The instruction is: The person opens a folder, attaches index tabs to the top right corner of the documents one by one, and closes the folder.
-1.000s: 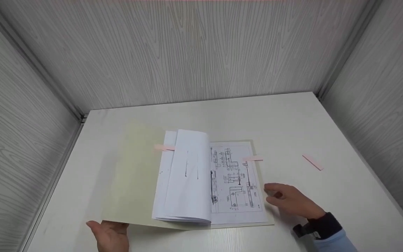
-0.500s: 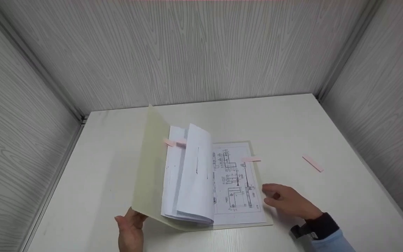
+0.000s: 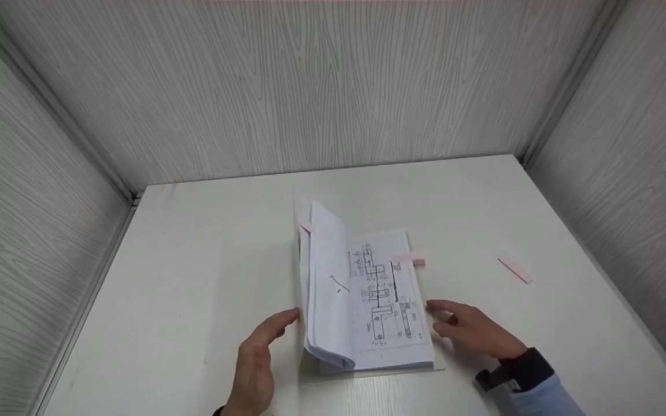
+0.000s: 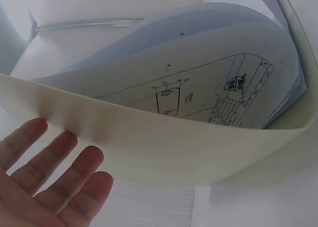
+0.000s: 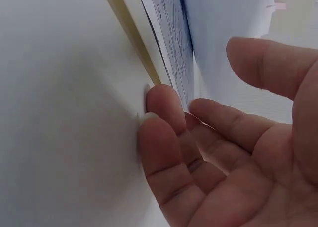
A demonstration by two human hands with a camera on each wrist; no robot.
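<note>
A booklet with a pale yellow cover (image 4: 164, 150) lies partly open on the table. Its right side shows a page with technical drawings (image 3: 388, 341). The front cover and a bundle of white sheets (image 3: 328, 289) stand nearly upright, bent over that page. My left hand (image 3: 256, 367) touches the outside of the raised cover, its fingers extended and not wrapped around it. Beside the booklet's right edge, my right hand (image 3: 477, 332) rests with loosely bent fingers, thumb apart, holding nothing. One pink paper strip (image 3: 408, 260) lies across the drawing page's edge; another pink tab (image 3: 306, 227) pokes from the raised sheets.
A loose pink strip (image 3: 515, 270) lies on the white table (image 3: 194, 248) to the right of the booklet. Grey wood-grain panels (image 3: 333, 86) enclose the table at the back and both sides.
My left hand has moved right, swinging the cover and sheets from lying at the left to nearly upright. Its fingers now push from outside. The right hand has barely shifted.
</note>
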